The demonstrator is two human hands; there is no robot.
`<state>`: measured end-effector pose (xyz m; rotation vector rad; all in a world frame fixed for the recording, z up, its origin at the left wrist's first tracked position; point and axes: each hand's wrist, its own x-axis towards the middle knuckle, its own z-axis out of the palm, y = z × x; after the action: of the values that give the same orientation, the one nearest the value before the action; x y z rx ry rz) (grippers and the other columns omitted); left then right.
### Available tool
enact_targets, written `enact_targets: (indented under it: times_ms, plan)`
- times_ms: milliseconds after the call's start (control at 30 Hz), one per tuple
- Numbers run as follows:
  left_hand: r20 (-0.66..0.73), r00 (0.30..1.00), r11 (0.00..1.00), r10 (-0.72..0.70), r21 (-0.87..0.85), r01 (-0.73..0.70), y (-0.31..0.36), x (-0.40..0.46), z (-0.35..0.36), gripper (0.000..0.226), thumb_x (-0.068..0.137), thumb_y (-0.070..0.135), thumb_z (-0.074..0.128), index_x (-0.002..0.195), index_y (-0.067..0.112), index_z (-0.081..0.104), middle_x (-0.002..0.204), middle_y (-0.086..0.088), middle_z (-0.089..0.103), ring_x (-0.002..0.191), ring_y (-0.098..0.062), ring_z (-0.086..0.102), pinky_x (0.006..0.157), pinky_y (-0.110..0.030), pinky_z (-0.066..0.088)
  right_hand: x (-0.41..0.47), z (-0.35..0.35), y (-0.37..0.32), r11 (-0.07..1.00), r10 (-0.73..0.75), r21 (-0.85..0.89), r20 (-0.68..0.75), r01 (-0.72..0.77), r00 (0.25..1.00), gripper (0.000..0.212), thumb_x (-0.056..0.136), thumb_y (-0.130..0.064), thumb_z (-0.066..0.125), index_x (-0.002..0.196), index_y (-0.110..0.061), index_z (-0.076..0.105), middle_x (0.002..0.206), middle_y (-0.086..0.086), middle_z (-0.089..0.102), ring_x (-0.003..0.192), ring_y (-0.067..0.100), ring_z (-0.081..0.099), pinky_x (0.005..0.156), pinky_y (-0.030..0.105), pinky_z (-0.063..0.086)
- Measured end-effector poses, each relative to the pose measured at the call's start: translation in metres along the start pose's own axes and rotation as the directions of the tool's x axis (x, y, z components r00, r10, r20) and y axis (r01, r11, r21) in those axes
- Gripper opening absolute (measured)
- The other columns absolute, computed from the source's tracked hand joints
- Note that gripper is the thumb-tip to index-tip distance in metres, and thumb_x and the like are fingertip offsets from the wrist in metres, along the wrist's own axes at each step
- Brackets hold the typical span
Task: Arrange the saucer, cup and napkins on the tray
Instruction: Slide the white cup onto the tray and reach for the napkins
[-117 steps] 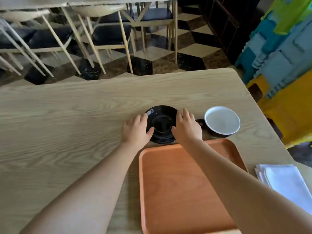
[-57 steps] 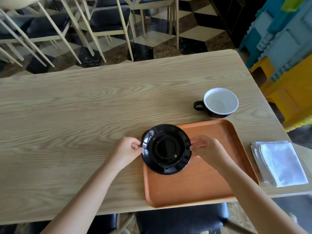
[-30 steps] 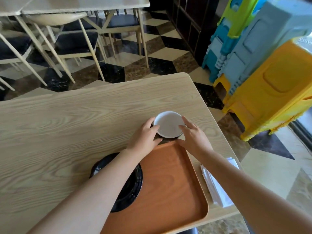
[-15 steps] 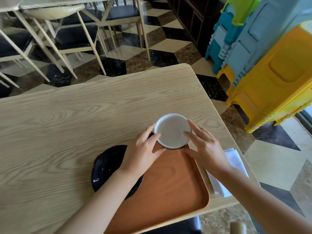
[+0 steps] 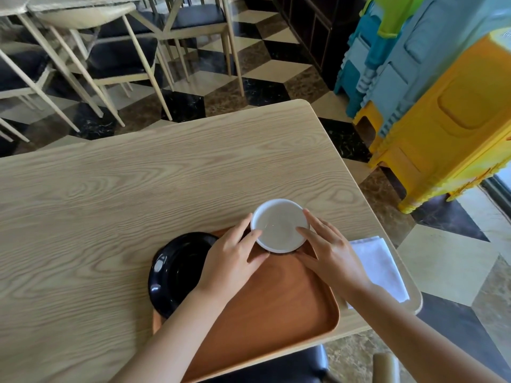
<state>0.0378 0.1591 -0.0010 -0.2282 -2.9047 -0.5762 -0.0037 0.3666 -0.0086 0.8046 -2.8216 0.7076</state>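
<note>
**Cup held between both hands at the tray's far edge**

The round cup point(image 5: 279, 225), white inside with a dark outer wall, was gripped between both hands over the far edge of the rectangular orange-brown wooden tray point(image 5: 276, 308). Whether its base touched the tray could not be told, since the fingers hid it. The left hand point(image 5: 235, 261) pressed against the cup's left side, fingers curved around the rim, and the right hand point(image 5: 329, 252) clasped the opposite side with the fingers spread along the rim. The cup's handle was not visible.

On the tray's far-left corner sat the glossy black round saucer point(image 5: 177, 272), part of it overhanging the tray's left edge and part of it hidden under the left wrist. The rest of the tray's surface was bare.

Just beside the tray's right edge, on the light wood-grain table point(image 5: 138, 189), lay the folded white napkins point(image 5: 378, 266), partly covered by the right forearm and close to the table's right corner.

Beyond the table from the tray stood pale wooden chairs with dark seats point(image 5: 119, 53) on a chequered floor, and to the tray's far right rose stacked plastic stools in yellow, blue and green point(image 5: 442, 106).
</note>
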Motion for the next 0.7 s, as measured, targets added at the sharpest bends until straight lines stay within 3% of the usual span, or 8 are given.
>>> enact_targets:
  times_ms: [133,267,433,600,700]
  plan:
    - [-0.011,1.0,1.0,0.004,0.002,-0.004,-0.001,0.002,0.001,0.041,0.064,0.027,0.082,0.098,0.008,0.068,0.122,-0.014,0.063,0.097,-0.025,0.067,0.073,-0.032,0.056,0.002,-0.003,-0.002,0.999,-0.007,-0.04,0.004,0.007,1.0,0.042,0.067,-0.026,0.067,0.104,-0.006,0.065,0.132,0.015,0.055,0.105,0.032,0.06,0.069,0.039,0.057]
    - [-0.001,1.0,1.0,-0.01,0.004,0.01,0.001,0.0,-0.001,0.041,0.065,0.026,0.081,0.099,0.007,0.068,0.123,-0.015,0.062,0.098,-0.025,0.067,0.07,-0.033,0.057,0.001,-0.005,-0.004,0.999,0.0,-0.053,0.018,0.001,1.0,0.042,0.07,-0.024,0.072,0.108,-0.008,0.063,0.135,0.015,0.052,0.11,0.03,0.056,0.063,0.039,0.058]
    - [0.037,0.999,0.997,-0.029,0.076,0.026,0.016,-0.002,-0.015,0.05,0.081,0.046,0.053,0.112,0.007,0.062,0.128,-0.015,0.058,0.098,-0.026,0.065,0.08,-0.037,0.056,0.001,-0.017,-0.012,0.992,-0.04,-0.116,0.04,0.045,0.998,0.042,0.079,-0.034,0.05,0.107,-0.007,0.064,0.126,0.019,0.059,0.112,0.031,0.056,0.087,0.042,0.051]
    - [-0.081,0.995,0.998,0.06,0.028,-0.058,0.06,-0.009,-0.023,0.05,0.088,0.036,0.048,0.125,0.004,0.053,0.126,-0.014,0.06,0.11,-0.025,0.06,0.088,-0.037,0.052,-0.031,-0.043,0.001,0.985,0.08,-0.148,-0.044,-0.085,0.996,0.037,0.082,-0.034,0.051,0.107,-0.01,0.066,0.119,0.014,0.064,0.108,0.029,0.06,0.093,0.045,0.046]
    - [-0.008,0.979,0.979,0.203,0.016,-0.203,0.1,-0.02,0.0,0.053,0.087,0.038,0.046,0.131,0.008,0.048,0.131,-0.012,0.056,0.118,-0.023,0.054,0.094,-0.037,0.049,-0.065,-0.05,0.027,0.962,0.184,-0.202,-0.026,-0.185,0.983,0.034,0.075,-0.024,0.072,0.105,-0.009,0.067,0.118,0.018,0.064,0.107,0.034,0.06,0.09,0.048,0.048]
